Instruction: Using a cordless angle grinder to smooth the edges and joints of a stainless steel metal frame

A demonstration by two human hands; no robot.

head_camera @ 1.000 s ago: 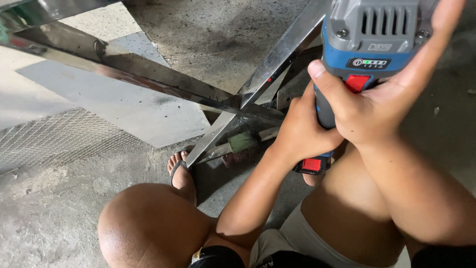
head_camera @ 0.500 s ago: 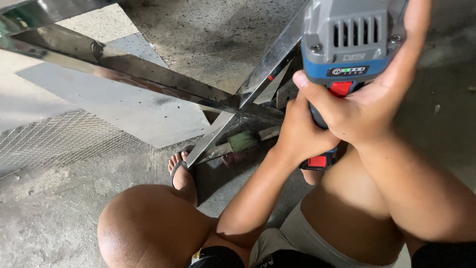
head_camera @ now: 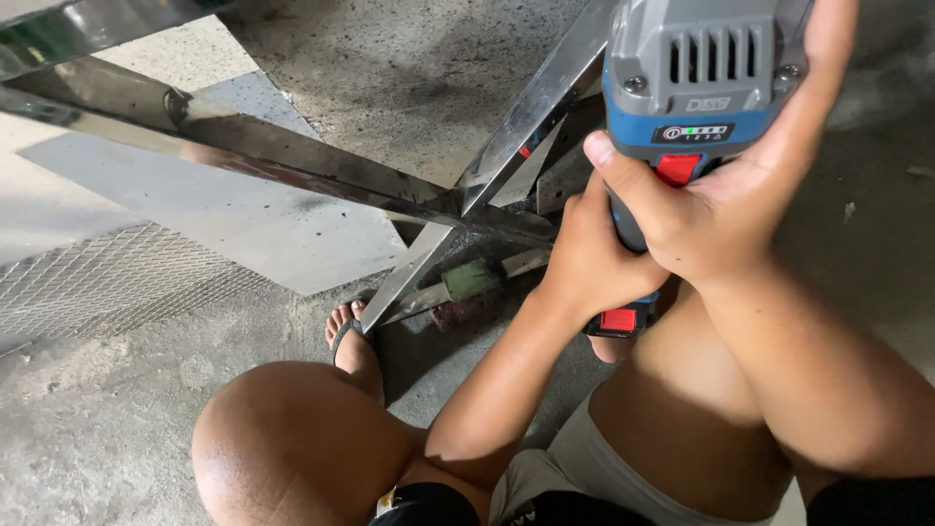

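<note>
Blue-grey cordless power tool point(head_camera: 696, 88) held upright above the joint of the polished steel frame point(head_camera: 292, 161) on the concrete floor point(head_camera: 409, 68). Right hand point(head_camera: 721, 209) wrapped round the body, left hand point(head_camera: 589, 258) clamped on the lower grip. Best kept square to the joint, with the sandalled foot point(head_camera: 353, 341) back

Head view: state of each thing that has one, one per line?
power tool: gripped in both hands, indicator lit green
left hand: fingers wrapped round the tool's lower handle
right hand: closed on the tool body, thumb beside the red button
steel frame: polished bars meeting at a joint, raised off the floor
wire mesh: lying flat on the floor
sandal: worn on the foot
</note>
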